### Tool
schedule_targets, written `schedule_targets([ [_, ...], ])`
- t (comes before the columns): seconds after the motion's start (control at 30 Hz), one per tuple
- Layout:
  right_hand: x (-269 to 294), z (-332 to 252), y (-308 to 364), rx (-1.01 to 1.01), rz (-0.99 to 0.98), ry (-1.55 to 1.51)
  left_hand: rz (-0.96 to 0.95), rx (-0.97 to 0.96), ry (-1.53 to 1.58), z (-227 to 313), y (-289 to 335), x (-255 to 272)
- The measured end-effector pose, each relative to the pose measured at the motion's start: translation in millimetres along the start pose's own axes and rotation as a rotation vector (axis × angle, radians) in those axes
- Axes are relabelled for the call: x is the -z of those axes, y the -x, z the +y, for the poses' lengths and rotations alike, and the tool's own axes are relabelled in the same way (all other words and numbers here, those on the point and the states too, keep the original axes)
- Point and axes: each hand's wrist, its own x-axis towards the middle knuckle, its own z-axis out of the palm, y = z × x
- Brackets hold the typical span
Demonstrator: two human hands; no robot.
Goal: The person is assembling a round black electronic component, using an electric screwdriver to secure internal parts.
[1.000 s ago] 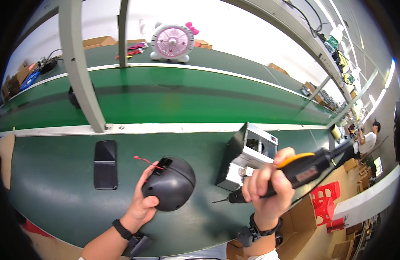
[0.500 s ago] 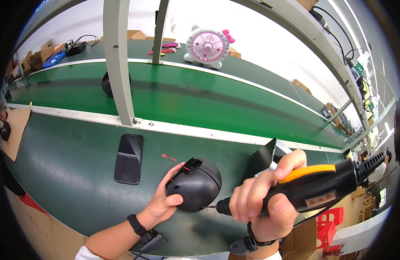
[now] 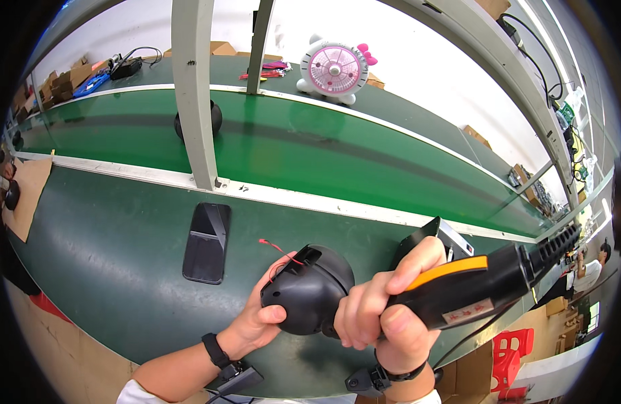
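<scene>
My left hand (image 3: 255,322) is closed around a black, round plastic housing (image 3: 304,301), thumb on the near side and fingers behind. A thin red wire (image 3: 275,249) with a small connector comes out of a slot at the housing's top. In my right hand (image 3: 384,313) is a black electric screwdriver (image 3: 489,283) with an orange lever, its fingers wrapped round the body. The screwdriver's nose meets the lower right side of the housing; its bit cannot be seen. Both hands are above the green table (image 3: 122,249).
A dark phone (image 3: 207,244) lies left of the housing. Behind my right hand stands a black and silver box-shaped object (image 3: 452,237). Beyond a grey post (image 3: 194,87), the green conveyor belt (image 3: 310,151) carries another black round piece (image 3: 216,121). A pink and white fan (image 3: 335,70) stands farther back.
My right hand has brought the screwdriver left, closer to the housing, and the bit that showed before is out of sight. The left hand keeps its hold. The whole view has shifted slightly.
</scene>
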Motion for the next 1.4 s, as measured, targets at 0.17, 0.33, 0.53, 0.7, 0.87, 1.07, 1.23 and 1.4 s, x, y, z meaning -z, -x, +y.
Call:
schedule_targets([
  [0.17,-5.1,4.4,4.9,-0.019,-0.049,0.045,0.012,0.05,0.055,6.2,7.4,-2.9],
  [0.33,-10.3,5.3,8.1,0.0,-0.061,-0.024,0.012,0.069,0.062,12.3,9.9,-7.9],
  [0.53,7.1,-5.0,17.5,-0.016,-0.132,0.132,-0.047,0.042,0.076,0.2,2.5,-6.0],
  [0.7,20.5,-8.9,15.4,0.097,-0.042,0.037,0.054,0.014,-0.056,0.3,-0.5,7.5],
  [0.87,70.5,-67.0,46.5,0.39,0.4,0.245,0.06,0.005,-0.094,-5.4,-2.7,-4.0],
  [1.07,123.7,-54.9,52.1,0.376,0.533,0.624,0.089,0.001,-0.143,-0.8,1.1,-7.7],
  [1.23,137.3,-48.5,54.3,0.307,0.522,0.46,0.067,-0.026,-0.172,-4.0,-0.6,-6.0],
  [1.4,126.4,-45.3,52.1,0.176,0.506,0.309,0.108,-0.071,-0.24,-6.0,-0.7,-4.6],
])
